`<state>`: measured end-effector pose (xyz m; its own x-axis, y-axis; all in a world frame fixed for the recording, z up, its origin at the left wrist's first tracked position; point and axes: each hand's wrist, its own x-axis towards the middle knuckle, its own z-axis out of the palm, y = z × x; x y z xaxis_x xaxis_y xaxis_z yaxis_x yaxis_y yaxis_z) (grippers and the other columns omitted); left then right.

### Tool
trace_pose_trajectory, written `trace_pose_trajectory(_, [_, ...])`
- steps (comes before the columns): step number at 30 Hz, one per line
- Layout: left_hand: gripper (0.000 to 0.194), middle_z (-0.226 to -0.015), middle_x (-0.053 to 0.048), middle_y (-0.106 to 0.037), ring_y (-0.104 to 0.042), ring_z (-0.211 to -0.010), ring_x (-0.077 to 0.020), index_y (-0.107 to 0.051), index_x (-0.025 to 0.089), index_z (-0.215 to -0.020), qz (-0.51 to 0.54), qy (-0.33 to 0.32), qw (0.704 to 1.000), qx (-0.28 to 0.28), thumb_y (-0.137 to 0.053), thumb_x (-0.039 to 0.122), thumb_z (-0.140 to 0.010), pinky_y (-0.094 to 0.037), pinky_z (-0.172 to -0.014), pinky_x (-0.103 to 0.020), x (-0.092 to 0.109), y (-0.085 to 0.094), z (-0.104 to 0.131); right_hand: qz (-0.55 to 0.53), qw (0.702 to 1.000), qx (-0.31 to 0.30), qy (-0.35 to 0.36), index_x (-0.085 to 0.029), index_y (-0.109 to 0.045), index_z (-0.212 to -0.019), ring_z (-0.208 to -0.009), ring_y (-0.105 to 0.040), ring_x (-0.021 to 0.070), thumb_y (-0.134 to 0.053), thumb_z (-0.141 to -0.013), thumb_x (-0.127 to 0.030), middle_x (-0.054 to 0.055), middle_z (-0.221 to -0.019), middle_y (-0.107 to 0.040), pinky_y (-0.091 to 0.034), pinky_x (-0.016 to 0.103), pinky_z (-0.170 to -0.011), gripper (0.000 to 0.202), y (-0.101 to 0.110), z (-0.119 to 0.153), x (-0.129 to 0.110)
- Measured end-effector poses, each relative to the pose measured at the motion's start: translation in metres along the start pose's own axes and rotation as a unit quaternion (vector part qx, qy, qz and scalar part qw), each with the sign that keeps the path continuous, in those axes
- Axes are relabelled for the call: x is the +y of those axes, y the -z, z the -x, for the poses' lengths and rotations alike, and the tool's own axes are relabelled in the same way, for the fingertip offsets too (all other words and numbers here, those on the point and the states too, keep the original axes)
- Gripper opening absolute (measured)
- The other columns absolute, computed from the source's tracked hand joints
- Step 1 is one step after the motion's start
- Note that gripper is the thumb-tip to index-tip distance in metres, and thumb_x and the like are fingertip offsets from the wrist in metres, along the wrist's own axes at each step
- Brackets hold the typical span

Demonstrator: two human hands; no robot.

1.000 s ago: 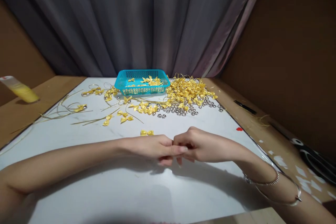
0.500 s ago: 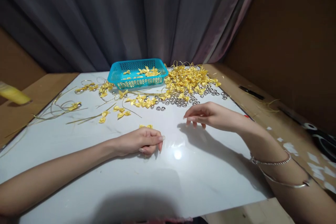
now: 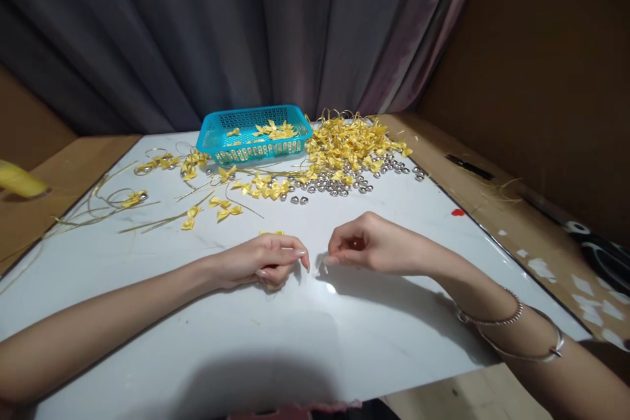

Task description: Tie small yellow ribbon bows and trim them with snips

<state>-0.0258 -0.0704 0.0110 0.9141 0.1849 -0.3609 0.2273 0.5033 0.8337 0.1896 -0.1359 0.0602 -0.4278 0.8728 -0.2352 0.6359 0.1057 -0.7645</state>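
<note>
Low over the white tabletop, my left hand [image 3: 263, 261] is closed with the fingers curled and the index finger bent forward past the thumb. Whatever it holds, if anything, is hidden. A bit of yellow bow [image 3: 272, 233] shows just behind its knuckles; I cannot tell whether the hand touches it. My right hand [image 3: 361, 246] faces it a short gap away, thumb and fingertips pinched together. Anything in that pinch is too small to make out. Beyond the hands lie loose yellow ribbon bows [image 3: 229, 211] and small silvery metal pieces [image 3: 299, 200].
A turquoise basket [image 3: 260, 153] with yellow bows stands at the back. Beside it is a heap of yellow bows with gold cords [image 3: 349, 141]. Cords [image 3: 98, 207] trail at the left. Scissors [image 3: 603, 256] and white paper scraps [image 3: 585, 307] lie at the right, near a red spot [image 3: 457, 212].
My right hand has moved left and toward me, close to my left hand, and its fingers have come together. My left index finger reaches slightly further forward.
</note>
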Motion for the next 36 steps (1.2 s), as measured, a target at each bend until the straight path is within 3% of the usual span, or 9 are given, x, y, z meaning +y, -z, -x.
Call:
trace_pose_trajectory(6, [0.019,-0.039,0.012,-0.029,-0.017,-0.037,-0.0047,-0.057,0.013,-0.089,-0.054,-0.009,0.998,0.005,-0.049,0.031,-0.089,-0.019,-0.042,-0.02,0.0,-0.001,0.0,-0.082,0.996,-0.038,-0.006,-0.01,-0.064,-0.09,-0.051,-0.051,0.0094,-0.048,-0.085,-0.02,0.004,-0.066,-0.061,-0.04,0.02,-0.048,0.019,-0.006,-0.004,0.001])
trace_pose_trajectory(15, [0.024,-0.039,0.012,-0.028,-0.015,-0.037,-0.0044,-0.058,0.012,-0.087,-0.097,0.005,0.995,0.037,-0.05,0.035,-0.088,-0.015,-0.041,-0.02,0.004,-0.008,-0.001,-0.083,0.996,-0.029,-0.011,-0.01,-0.063,-0.098,-0.053,-0.057,0.0101,-0.045,-0.087,-0.02,0.007,-0.08,-0.067,-0.046,0.022,-0.055,0.022,-0.016,-0.009,0.0])
trace_pose_trajectory(36, [0.025,-0.039,0.011,-0.029,-0.017,-0.037,-0.0052,-0.058,0.012,-0.086,-0.109,0.023,0.992,0.056,-0.053,0.037,-0.085,-0.016,-0.041,-0.021,0.005,-0.011,-0.001,-0.048,0.999,0.016,-0.007,-0.01,-0.066,-0.088,-0.049,-0.058,0.0088,-0.045,-0.086,-0.014,0.005,-0.071,-0.068,-0.044,0.021,-0.054,0.021,-0.021,-0.013,0.0])
